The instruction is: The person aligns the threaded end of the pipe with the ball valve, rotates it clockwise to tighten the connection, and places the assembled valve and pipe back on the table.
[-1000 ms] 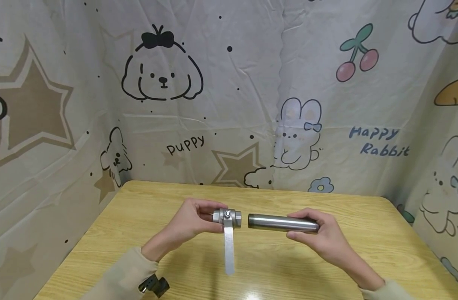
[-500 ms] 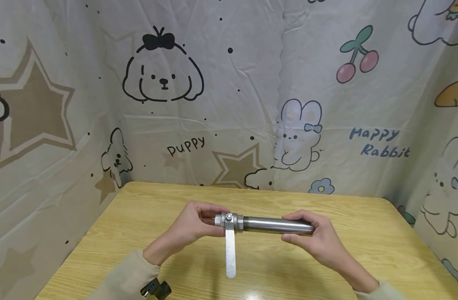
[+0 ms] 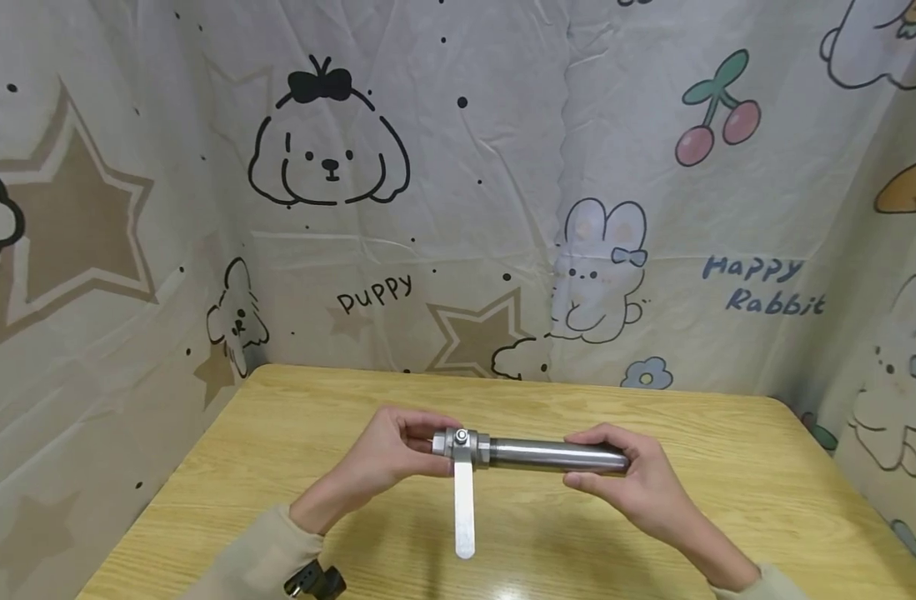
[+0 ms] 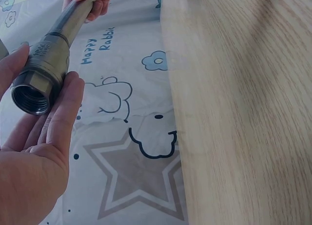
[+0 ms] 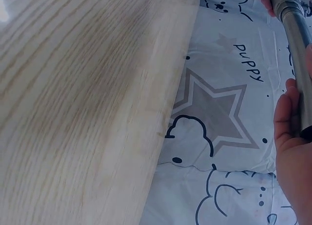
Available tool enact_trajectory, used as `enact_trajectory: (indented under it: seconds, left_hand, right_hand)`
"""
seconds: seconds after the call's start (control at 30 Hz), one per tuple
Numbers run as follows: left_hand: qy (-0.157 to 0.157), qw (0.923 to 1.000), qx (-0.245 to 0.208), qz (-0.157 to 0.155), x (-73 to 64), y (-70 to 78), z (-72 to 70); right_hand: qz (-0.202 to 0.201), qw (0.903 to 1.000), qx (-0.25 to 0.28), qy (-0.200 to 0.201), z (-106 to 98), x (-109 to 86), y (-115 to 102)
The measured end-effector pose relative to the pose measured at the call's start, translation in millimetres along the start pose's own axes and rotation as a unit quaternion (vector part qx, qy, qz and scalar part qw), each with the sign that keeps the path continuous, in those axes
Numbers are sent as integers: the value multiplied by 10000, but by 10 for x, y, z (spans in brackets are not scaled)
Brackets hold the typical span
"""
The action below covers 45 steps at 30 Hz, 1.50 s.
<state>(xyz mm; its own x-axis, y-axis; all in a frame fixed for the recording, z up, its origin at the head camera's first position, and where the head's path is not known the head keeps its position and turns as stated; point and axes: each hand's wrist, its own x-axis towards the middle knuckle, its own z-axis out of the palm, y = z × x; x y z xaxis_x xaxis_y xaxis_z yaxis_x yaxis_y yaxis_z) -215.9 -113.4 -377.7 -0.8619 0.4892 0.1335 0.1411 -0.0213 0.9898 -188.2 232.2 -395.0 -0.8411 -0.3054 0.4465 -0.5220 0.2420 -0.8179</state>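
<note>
My left hand (image 3: 386, 450) grips a steel ball valve (image 3: 446, 443) between thumb and fingers. From the valve's middle a flat lever handle (image 3: 465, 512) points toward me. A steel pipe (image 3: 548, 454) meets the valve's right end, its threaded tip at the opening; how deep it sits I cannot tell. The pipe's far end is held by my right hand (image 3: 638, 467), thumb below and fingers above. In the left wrist view the valve's free threaded opening (image 4: 30, 98) faces the camera. The right wrist view shows the pipe (image 5: 297, 49) running from the right palm up to the valve.
Both hands are above a wooden table (image 3: 337, 542). A printed cloth (image 3: 473, 208) with cartoon figures hangs behind the table and along both sides. A small black device (image 3: 315, 579) sits at the left sleeve (image 3: 258, 550).
The pipe has moved left and now meets the valve, closing the gap between them. Over the last half second the hands have barely moved.
</note>
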Motion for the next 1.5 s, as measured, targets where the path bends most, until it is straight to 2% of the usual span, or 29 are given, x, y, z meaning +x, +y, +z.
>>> enact_trajectory:
  seconds: [0.73, 1.07, 1.23, 1.37, 1.5]
  left_hand:
    - [85, 9997, -214, -15, 5, -46, 39]
    - [36, 9997, -240, 59, -1, -83, 50]
    - [43, 9998, -206, 23, 3, -81, 52]
    - [68, 9998, -201, -23, 11, -72, 54]
    - [76, 9997, -246, -28, 18, -72, 60]
  right_hand:
    - [282, 9995, -45, -131, -12, -20, -16]
    - [-174, 9985, 239, -461, -29, -49, -41]
    - [-236, 9987, 227, -390, -31, -64, -39]
    - [-175, 9995, 39, -257, -43, -69, -21]
    - [104, 9994, -80, -307, -58, -82, -12]
